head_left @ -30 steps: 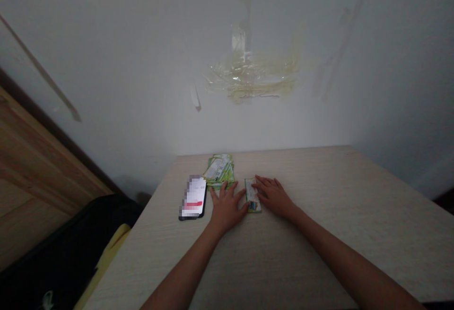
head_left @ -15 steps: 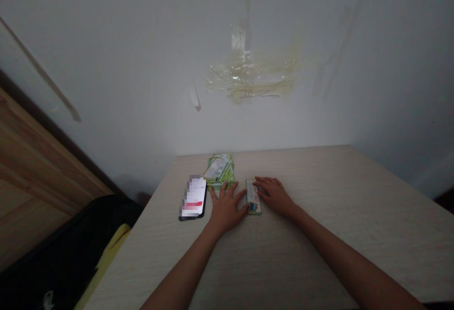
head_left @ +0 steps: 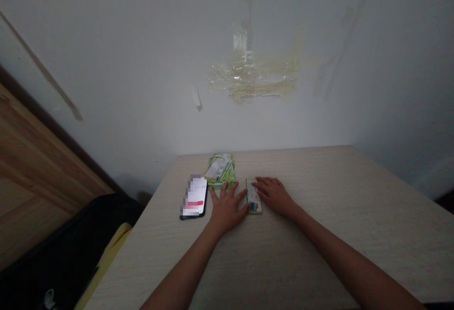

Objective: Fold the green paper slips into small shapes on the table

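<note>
Between my two hands a small stack of printed cards (head_left: 253, 197), white and green with a coloured picture at its near end, lies flat on the table. My left hand (head_left: 227, 208) rests palm down with fingers spread; its thumb and index finger reach the stack's left edge. From the other side, my right hand (head_left: 275, 195) lies flat with its fingertips on the stack's right side. Just beyond my left fingers is a loose, fanned pile of green and white cards (head_left: 220, 170).
A phone (head_left: 194, 197) with a lit, partly blurred screen lies left of my left hand. The pale wooden table (head_left: 319, 182) meets a wall (head_left: 142, 64) bearing clear tape (head_left: 251, 76). At left are wooden panelling (head_left: 31, 159), a black item (head_left: 71, 239) and yellow cloth (head_left: 106, 258).
My hands and the cards hold their places. Only the camera view has shifted very slightly.
</note>
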Available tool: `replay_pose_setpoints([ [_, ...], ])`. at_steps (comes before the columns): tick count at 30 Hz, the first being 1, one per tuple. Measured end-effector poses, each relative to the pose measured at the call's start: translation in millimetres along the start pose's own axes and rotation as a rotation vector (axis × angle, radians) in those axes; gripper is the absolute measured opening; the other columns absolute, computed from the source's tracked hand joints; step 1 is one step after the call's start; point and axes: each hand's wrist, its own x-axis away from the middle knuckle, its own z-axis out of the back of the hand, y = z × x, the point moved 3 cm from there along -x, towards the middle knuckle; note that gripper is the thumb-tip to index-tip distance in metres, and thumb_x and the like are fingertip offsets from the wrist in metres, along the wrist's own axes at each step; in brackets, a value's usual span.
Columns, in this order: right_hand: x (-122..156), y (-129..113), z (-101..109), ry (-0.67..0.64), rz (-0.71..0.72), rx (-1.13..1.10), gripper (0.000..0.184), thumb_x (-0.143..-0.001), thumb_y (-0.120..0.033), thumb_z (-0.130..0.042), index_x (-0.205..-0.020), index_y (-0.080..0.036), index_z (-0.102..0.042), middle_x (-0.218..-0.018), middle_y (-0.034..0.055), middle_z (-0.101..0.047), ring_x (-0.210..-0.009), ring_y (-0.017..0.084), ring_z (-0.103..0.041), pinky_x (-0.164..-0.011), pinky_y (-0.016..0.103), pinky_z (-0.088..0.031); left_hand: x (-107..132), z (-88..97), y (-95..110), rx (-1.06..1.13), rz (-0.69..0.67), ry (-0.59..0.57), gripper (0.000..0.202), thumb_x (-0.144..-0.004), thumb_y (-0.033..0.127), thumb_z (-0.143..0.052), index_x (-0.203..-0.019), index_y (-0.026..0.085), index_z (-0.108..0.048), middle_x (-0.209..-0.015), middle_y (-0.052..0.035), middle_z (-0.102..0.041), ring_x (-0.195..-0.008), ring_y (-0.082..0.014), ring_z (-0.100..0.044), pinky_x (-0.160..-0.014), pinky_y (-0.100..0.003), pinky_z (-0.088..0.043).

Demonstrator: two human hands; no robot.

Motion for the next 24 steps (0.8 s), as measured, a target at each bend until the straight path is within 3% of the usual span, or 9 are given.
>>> replay_pose_setpoints([
  [10, 0, -2, 0, 0.000, 0.000, 0.001, 0.041, -0.096, -0.041, -0.039, -0.135, -0.039, -0.047, -0.146, -0.0009, -0.044, -0.132, 0.024, -0.039, -0.113, 0.053, -0.019, 0, -0.2, 1, 0.012, -0.054, -0.009, 0.048, -0.088, 0.062, -0.039, -0.134, 0.048, -0.045, -0.151, 0.0049, -0.037, -0.142, -0.0351, -0.019, -0.104, -0.075, 0.009],
  [14, 1, 4, 0, 0.045, -0.023, -0.081, 0.045, -0.092, -0.041, -0.046, -0.137, -0.032, -0.047, -0.144, 0.0032, -0.047, -0.131, 0.023, -0.041, -0.113, 0.051, -0.020, 0, -0.9, 0, 0.020, -0.070, -0.016, 0.048, -0.088, 0.061, -0.041, -0.133, 0.048, -0.046, -0.151, 0.0046, -0.037, -0.142, -0.0353, -0.018, -0.104, -0.075, 0.006],
  [20, 0, 11, 2, 0.171, 0.060, -0.223, 0.035, -0.087, -0.038, -0.056, -0.119, -0.026, -0.064, -0.129, 0.0068, -0.061, -0.119, 0.023, -0.054, -0.105, 0.045, -0.036, 0, -0.6, 0, 0.043, -0.108, -0.032, 0.048, -0.088, 0.061, -0.041, -0.133, 0.047, -0.046, -0.151, 0.0055, -0.038, -0.141, -0.0351, -0.020, -0.104, -0.077, 0.007],
  [24, 0, 10, 2, 0.150, 0.083, -0.206, 0.032, -0.088, -0.038, -0.054, -0.117, -0.029, -0.065, -0.126, 0.0050, -0.063, -0.119, 0.024, -0.054, -0.106, 0.051, -0.033, 1, -0.2, 0, 0.052, -0.120, -0.036, 0.046, -0.088, 0.059, -0.042, -0.132, 0.046, -0.046, -0.149, 0.0067, -0.040, -0.141, -0.0343, -0.020, -0.104, -0.077, 0.009],
])
